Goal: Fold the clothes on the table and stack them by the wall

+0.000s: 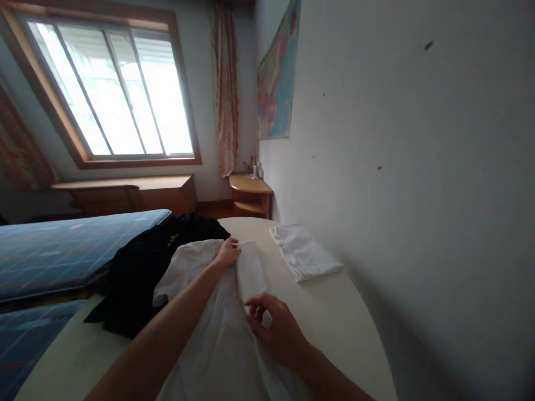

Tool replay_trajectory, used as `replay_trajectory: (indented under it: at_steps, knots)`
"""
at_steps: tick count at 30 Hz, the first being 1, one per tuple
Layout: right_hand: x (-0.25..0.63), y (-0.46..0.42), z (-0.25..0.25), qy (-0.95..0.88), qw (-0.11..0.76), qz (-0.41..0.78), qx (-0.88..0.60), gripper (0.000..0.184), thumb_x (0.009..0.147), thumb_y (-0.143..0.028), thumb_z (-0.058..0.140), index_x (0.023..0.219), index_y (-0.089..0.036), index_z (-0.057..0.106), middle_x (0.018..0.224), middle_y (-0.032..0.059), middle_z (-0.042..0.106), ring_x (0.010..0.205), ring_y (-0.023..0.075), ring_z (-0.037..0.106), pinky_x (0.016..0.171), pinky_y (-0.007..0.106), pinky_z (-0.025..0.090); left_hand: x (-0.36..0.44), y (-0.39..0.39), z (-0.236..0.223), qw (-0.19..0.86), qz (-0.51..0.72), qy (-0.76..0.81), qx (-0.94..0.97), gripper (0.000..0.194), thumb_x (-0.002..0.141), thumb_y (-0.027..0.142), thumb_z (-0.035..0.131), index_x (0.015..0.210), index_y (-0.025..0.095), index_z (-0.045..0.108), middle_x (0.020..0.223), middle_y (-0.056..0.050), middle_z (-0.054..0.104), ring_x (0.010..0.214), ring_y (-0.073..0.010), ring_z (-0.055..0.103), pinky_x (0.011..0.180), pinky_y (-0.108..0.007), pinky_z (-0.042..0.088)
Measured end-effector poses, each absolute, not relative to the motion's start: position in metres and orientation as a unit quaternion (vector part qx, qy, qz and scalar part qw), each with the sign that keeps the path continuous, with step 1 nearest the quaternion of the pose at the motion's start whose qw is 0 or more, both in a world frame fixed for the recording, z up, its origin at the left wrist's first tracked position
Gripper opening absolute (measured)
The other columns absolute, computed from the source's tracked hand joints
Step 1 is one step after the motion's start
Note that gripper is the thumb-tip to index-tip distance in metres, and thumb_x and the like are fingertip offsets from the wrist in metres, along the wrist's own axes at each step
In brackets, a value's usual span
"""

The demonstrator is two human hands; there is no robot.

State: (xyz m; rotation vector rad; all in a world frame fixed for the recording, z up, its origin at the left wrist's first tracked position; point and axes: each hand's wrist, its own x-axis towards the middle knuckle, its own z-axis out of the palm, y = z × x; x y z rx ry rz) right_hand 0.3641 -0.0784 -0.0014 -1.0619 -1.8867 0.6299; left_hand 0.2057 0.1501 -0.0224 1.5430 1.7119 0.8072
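Note:
A white T-shirt point(217, 312) lies spread over the round table in front of me, its right side folded inward into a long flat strip. At the far end of that strip, my left hand point(229, 252) is closed on the cloth near the shirt's shoulder. My right hand point(279, 328) is closer to me, thumb and forefinger curled together in a pinch on the strip's edge. One short sleeve of the shirt sticks out to the left, partly over a black garment point(134, 278). My left forearm hides some of the shirt's middle.
A folded white garment point(307, 252) rests at the table's point(351, 328) right side, near the wall point(397, 139). Blue checked mattresses point(75, 245) adjoin the table's left edge. Beyond stand a low wooden cabinet point(167, 192) under the window and a corner shelf point(251, 186).

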Motion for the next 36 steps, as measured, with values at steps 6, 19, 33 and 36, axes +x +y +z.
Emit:
replay_trajectory:
  at_steps: [6, 19, 33, 36]
  knots:
    - [0.366, -0.079, -0.003, -0.824, 0.346, 0.250, -0.374, 0.025, 0.089, -0.018, 0.057, 0.111, -0.021, 0.069, 0.096, 0.0052, 0.073, 0.095, 0.0181, 0.065, 0.094, 0.032, 0.046, 0.200, 0.131, -0.010, 0.200, 0.309, 0.632, 0.682, 0.030, 0.093, 0.026, 0.061, 0.121, 0.016, 0.059, 0.124, -0.010, 0.059, 0.111, -0.0243, 0.059, 0.096, -0.043, 0.049]
    - [0.367, -0.085, -0.006, -0.863, 0.143, 0.232, -0.425, 0.062, 0.096, -0.045, 0.047, 0.150, -0.017, 0.038, 0.160, 0.0106, 0.029, 0.148, 0.0283, 0.021, 0.122, 0.044, 0.014, 0.200, 0.049, -0.026, 0.044, 0.195, 0.513, 0.835, 0.037, 0.097, 0.025, 0.043, 0.131, 0.021, 0.057, 0.143, -0.011, 0.052, 0.132, -0.0241, 0.048, 0.114, -0.040, 0.032]
    - [0.339, -0.026, -0.008, -0.783, 0.326, 0.137, -0.512, 0.037, 0.096, -0.020, 0.038, 0.126, -0.013, 0.057, 0.125, 0.0149, 0.062, 0.120, 0.0222, 0.055, 0.107, 0.038, 0.042, 0.188, 0.020, -0.027, 0.038, 0.076, 0.474, 0.876, 0.052, 0.098, 0.028, 0.036, 0.149, 0.020, 0.038, 0.160, -0.011, 0.029, 0.148, -0.0271, 0.024, 0.117, -0.048, 0.024]
    - [0.335, 0.010, -0.020, -0.764, 0.314, 0.147, -0.545, 0.048, 0.099, -0.026, 0.029, 0.141, -0.011, 0.047, 0.143, 0.0169, 0.051, 0.136, 0.0222, 0.044, 0.113, 0.039, 0.036, 0.193, 0.015, -0.022, 0.025, 0.082, 0.480, 0.873, 0.052, 0.098, 0.027, 0.034, 0.149, 0.016, 0.038, 0.158, -0.014, 0.031, 0.146, -0.0286, 0.027, 0.116, -0.048, 0.027]
